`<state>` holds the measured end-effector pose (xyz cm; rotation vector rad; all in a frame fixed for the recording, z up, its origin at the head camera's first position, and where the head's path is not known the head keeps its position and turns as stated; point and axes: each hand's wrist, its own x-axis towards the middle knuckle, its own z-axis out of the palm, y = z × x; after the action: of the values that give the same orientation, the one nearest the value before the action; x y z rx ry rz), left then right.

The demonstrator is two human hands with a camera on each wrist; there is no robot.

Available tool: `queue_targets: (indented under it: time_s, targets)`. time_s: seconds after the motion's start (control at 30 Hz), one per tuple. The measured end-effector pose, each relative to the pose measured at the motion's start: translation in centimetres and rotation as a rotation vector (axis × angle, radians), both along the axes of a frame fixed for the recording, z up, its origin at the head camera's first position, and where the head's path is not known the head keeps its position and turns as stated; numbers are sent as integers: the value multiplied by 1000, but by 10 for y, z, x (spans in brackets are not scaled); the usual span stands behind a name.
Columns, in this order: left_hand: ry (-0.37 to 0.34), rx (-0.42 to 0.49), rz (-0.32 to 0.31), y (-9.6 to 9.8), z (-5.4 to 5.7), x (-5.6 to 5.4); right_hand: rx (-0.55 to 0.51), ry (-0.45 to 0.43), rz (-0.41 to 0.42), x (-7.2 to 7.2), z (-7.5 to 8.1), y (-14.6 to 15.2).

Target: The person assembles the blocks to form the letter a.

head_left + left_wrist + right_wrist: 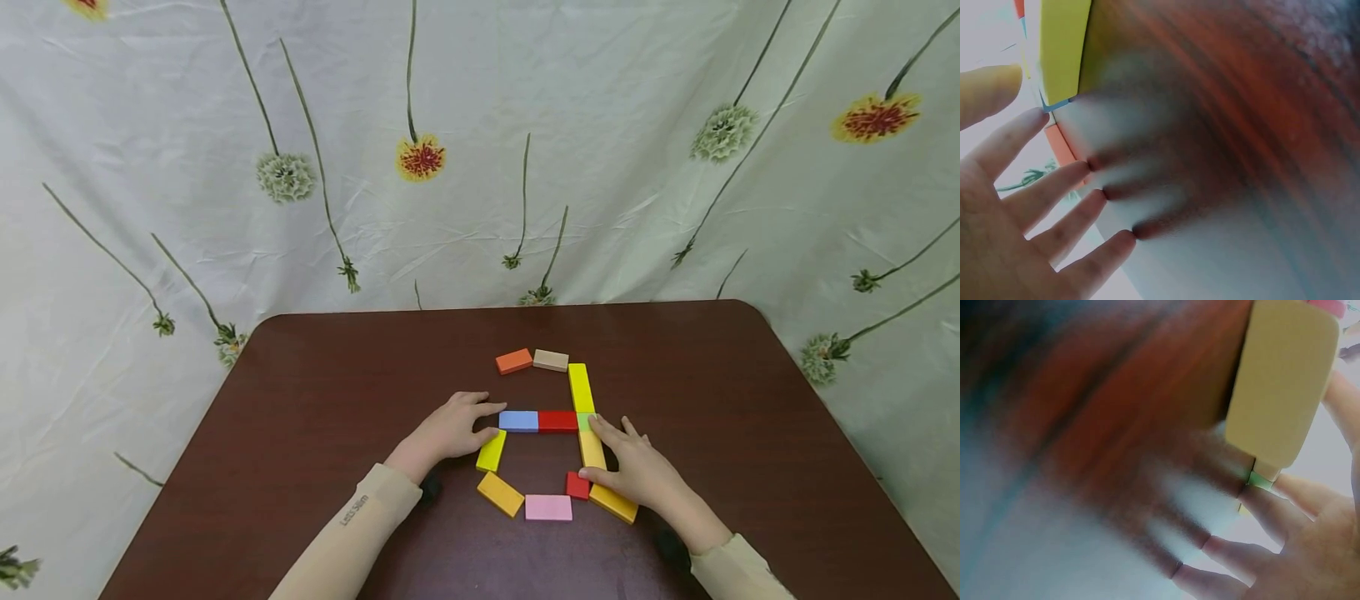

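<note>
Colored blocks lie flat in an outline with a crossbar. My left hand [453, 427] is spread at the left end of the blue block [518, 422], its thumb beside the lime-yellow block [491, 451]. The blue block meets a red block [557, 422], which meets a green block [582, 422]. My right hand [637, 471] has its fingers extended, the index at the green block and the thumb by the small red block [576, 486]. A yellow-orange block [592, 448] runs below the green one, partly behind the hand. In both wrist views the fingers look straight, with their tips on the table.
At the back lie an orange block [513, 362] and a beige block [551, 360], near a long yellow block [581, 388]. In front are amber blocks left [501, 494] and right [613, 504], with a pink block [548, 507] between. A flowered cloth [480, 225] hangs behind the brown table [337, 367].
</note>
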<state>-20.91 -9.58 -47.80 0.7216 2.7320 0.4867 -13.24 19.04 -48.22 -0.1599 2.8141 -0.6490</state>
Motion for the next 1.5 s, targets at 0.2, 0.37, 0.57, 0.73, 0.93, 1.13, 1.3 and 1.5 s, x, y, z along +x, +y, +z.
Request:
queue_targets:
  time_s: [0.2, 0.37, 0.57, 0.73, 0.93, 1.13, 1.3, 1.5]
  targets:
    - [-4, -9, 9, 2, -2, 0, -3, -1, -6, 1, -1, 1]
    - [-2, -11, 12, 1, -2, 1, -3, 2, -3, 1, -1, 1]
    - [-2, -7, 13, 1, -2, 3, -2, 0, -5, 0, -2, 1]
    - [-4, -8, 17, 2, -2, 3, -1, -6, -8, 1, -2, 1]
    - [-8, 5, 15, 0, -2, 2, 4, -15, -14, 1, 0, 0]
    - [-11, 24, 36, -5, -1, 5, 8, -16, -11, 1, 1, 1]
    - [-3, 21, 38, -6, 1, 5, 7, -16, -11, 1, 1, 0]
    - [4, 11, 15, -4, -1, 4, 7, -13, -1, 1, 1, 0]
